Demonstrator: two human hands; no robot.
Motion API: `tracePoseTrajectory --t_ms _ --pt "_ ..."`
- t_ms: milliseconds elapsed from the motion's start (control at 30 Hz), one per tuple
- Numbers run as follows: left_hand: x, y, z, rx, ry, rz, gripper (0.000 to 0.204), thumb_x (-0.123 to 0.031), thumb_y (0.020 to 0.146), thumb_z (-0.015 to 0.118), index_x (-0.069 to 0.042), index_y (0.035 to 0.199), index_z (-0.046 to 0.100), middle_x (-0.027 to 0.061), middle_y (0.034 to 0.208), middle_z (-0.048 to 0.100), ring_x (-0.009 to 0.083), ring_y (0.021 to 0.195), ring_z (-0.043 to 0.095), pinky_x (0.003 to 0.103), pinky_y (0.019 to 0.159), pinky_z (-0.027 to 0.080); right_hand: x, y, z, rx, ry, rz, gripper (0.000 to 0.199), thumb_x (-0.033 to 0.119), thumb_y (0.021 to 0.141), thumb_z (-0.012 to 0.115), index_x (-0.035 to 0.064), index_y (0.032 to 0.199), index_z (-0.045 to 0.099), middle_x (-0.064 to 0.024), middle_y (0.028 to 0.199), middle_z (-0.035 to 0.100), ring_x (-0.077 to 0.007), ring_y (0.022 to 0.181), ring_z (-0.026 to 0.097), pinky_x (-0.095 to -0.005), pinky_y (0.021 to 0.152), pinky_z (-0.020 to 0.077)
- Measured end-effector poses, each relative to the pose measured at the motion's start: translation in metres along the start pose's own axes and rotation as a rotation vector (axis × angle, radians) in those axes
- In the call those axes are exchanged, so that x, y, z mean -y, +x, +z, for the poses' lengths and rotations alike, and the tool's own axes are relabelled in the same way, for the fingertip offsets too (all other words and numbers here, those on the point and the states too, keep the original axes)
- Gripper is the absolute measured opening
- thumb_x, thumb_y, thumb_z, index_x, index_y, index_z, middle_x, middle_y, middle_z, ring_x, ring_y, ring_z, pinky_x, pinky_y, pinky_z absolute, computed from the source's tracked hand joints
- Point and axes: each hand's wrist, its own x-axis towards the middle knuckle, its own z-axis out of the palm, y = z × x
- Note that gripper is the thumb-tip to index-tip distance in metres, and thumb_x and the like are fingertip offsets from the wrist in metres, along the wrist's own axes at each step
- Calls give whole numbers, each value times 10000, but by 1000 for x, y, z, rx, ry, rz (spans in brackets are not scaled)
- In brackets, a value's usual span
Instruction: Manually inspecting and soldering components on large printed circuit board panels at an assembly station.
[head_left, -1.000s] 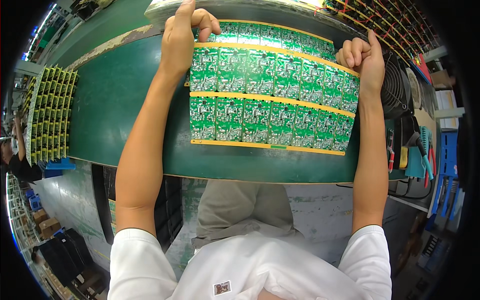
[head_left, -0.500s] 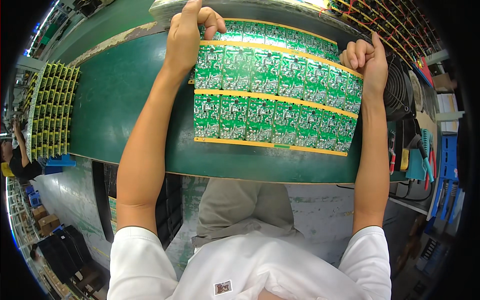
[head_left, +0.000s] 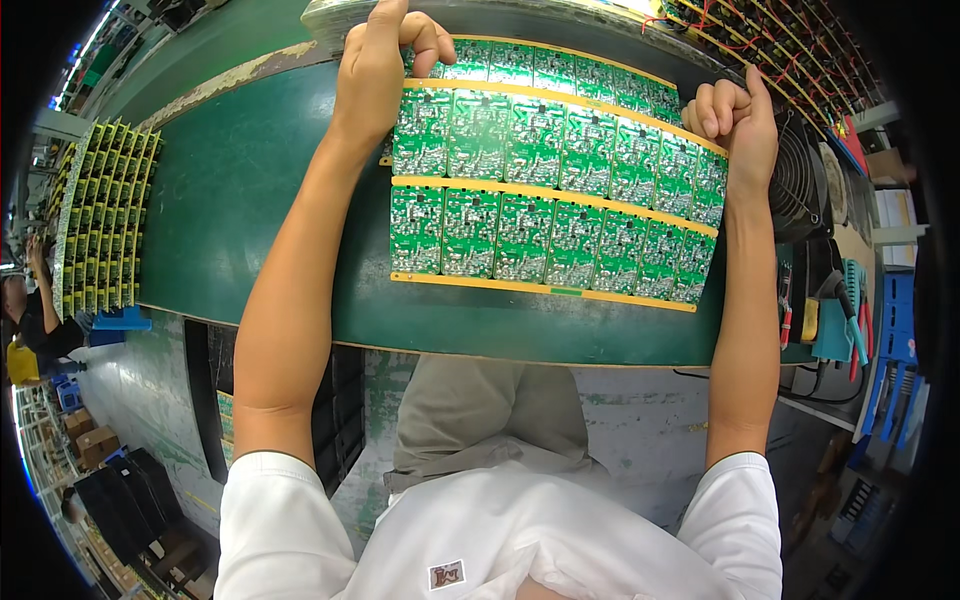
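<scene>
A green circuit board panel (head_left: 550, 235) with yellow edge strips is tilted up in front of me, its soldered side showing two rows of small boards. My left hand (head_left: 375, 85) is closed at its upper left corner, with fingers curled and thumb pointing up. Gripping the upper right edge is my right hand (head_left: 738, 125), its fingers bent inward. Behind the panel's top edge lies another green board panel (head_left: 560, 70), partly covered by the front one and by my left fingers.
The green worktop (head_left: 250, 150) extends left to a stack of board panels (head_left: 105, 220) standing on edge. At the right are a black fan (head_left: 795, 175) and hand tools (head_left: 850, 320). More wired boards (head_left: 780, 50) stand at the back right. A person (head_left: 40, 310) is at far left.
The panel and my left hand have shifted very slightly to the right. Both hands keep their grip. The person at far left has moved a little.
</scene>
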Motion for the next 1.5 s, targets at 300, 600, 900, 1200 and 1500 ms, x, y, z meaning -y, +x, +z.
tracePoseTrajectory --t_ms 300,600,900,1200,1500 --pt "3 2 8 -96 -47 -8 649 -369 1021 217 -73 499 462 97 616 557 154 627 490 256 670 376 -1 1 -2 -11 -7 8 531 362 1009 271 135 538 363 -35 530 415 -112 489 331 -242 503 267" --pt "4 3 8 -102 -55 8 653 -373 1019 224 -63 504 482 94 606 552 150 628 491 255 666 374 -1 0 2 -63 -51 -7 530 344 1020 264 137 544 367 -23 530 398 -105 473 278 -252 501 251" --pt "10 5 6 -87 -90 -11 665 -384 1016 235 -49 505 500 90 588 545 153 627 498 250 661 371 -1 -1 5 -90 -75 -2 531 344 1022 265 137 543 361 -23 531 394 -106 475 288 -250 502 259" --pt "19 7 3 -56 -86 24 669 -389 1016 252 -31 522 526 86 571 544 151 591 493 238 637 377 -1 1 0 -81 -104 12 533 359 1018 273 133 544 359 -27 538 405 -105 489 310 -241 505 259" --pt "17 5 4 -70 35 18 650 -369 1019 281 -7 567 576 78 544 540 145 529 480 239 583 395 -3 0 1 -113 -176 6 537 362 1018 271 129 543 361 -31 544 407 -109 497 322 -240 512 263"
